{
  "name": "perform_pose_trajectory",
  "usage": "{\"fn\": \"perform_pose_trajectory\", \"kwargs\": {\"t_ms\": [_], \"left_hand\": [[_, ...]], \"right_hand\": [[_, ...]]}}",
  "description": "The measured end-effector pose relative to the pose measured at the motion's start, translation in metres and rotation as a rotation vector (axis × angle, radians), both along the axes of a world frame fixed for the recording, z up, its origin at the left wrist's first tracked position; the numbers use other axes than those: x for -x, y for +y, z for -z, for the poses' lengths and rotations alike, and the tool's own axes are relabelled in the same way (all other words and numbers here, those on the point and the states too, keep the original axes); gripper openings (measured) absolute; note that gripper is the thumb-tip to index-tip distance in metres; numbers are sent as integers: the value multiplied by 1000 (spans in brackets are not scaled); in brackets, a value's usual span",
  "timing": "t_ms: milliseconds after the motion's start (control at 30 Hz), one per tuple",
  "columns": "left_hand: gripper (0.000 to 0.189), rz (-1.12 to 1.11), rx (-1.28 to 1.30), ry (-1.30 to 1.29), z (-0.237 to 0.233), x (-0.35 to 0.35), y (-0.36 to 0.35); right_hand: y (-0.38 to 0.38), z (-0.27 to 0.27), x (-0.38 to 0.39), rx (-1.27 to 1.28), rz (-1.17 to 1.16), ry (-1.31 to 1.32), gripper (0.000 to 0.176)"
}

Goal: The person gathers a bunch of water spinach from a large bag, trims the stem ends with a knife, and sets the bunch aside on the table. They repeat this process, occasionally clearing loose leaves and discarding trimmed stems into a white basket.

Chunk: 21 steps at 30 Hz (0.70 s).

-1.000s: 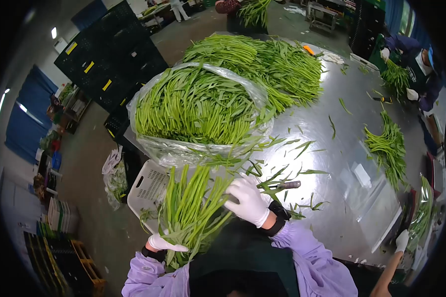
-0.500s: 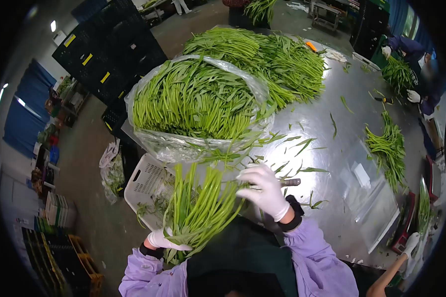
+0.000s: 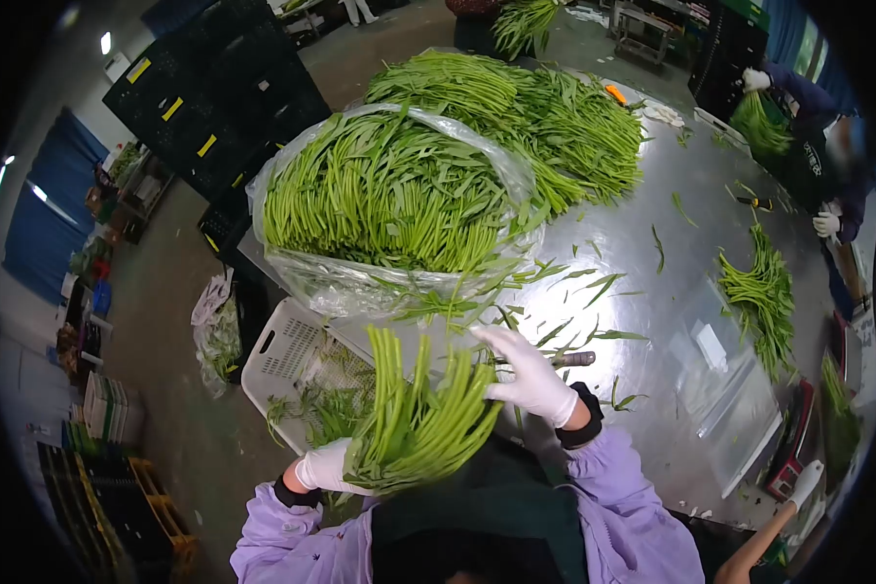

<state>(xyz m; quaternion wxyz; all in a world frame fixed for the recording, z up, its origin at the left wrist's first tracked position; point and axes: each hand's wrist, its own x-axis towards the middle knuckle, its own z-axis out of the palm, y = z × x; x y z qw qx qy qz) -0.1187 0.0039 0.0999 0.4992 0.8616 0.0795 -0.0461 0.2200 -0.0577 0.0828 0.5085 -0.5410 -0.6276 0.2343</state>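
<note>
I see a shiny steel table (image 3: 672, 321) filling the centre and right of the frame, with a clear plastic bag of greens (image 3: 389, 195) at upper centre and a white basket (image 3: 282, 360) at its lower-left edge. At bottom centre, my gloved left hand (image 3: 326, 467) is clenched around the base of a bundle of green stalks (image 3: 419, 419). My right hand (image 3: 530, 375) lies against the stalk tips with fingers spread, and a knife (image 3: 574, 359) rests on the table just right of it.

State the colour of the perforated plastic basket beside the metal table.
White. The perforated plastic basket shows best in the head view, the only view.
</note>
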Motion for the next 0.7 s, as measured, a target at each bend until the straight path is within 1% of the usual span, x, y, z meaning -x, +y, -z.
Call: {"fn": "perform_pose_trajectory", "kwargs": {"t_ms": [33, 100, 133, 167, 200, 233, 267, 300, 333, 367, 400, 433, 467, 500, 567, 600, 667, 700], "left_hand": [[55, 22, -71, -23, -3, -5, 1], [56, 10, -77, 16, 1, -5, 3], [58, -9, -80, 60, 3, -4, 4], [56, -74, -53, 22, 4, -5, 2], [56, -80, -49, 25, 5, -2, -1], [54, -99, -188, 139, 7, 2, -3], [52, -116, -328, 250, 9, 3, -4], [47, -118, -360, 118, -3, -7, -3], [47, -120, -350, 119, -6, -12, -3], [45, -119, -358, 133, -8, -16, -4], [43, -112, -368, 145, -10, -19, -4], [36, -101, -386, 155, -13, -22, -4], [36, -90, -383, 156, -12, -23, -4], [33, -109, -376, 141, -9, -25, -3], [30, -128, -370, 130, -9, -26, -4], [30, -142, -371, 149, -9, -27, -4], [29, -158, -373, 167, -12, -30, -5], [28, -172, -399, 161, -16, -33, -6]], "right_hand": [[-1, 10, 2, 3, 4, 0, 37], [3, 39, 1, 235, -233, 214, 24], [4, 45, -6, 234, -235, 210, 24], [6, 48, -17, 239, -94, 346, 20], [8, 49, -28, 246, 49, 483, 18], [8, 18, -42, 253, 185, 485, 19], [0, 13, -52, 306, 256, 474, 20], [-2, -1, -47, 210, 228, 320, 23], [-4, -14, -39, 121, 200, 168, 27], [-5, -20, -30, 5, 95, -23, 37], [-3, -24, -23, -16, -24, -290, 43], [-3, -34, -9, -32, -36, -493, 46], [-2, -48, 6, -50, -49, -694, 49], [0, -57, 15, -47, -42, -691, 49], [4, -68, 26, 284, -398, -1118, 53], [4, -61, 28, 285, -396, -1115, 53], [5, -33, 35, 277, -409, -922, 53], [3, -24, 35, 58, -317, -833, 38]]}}
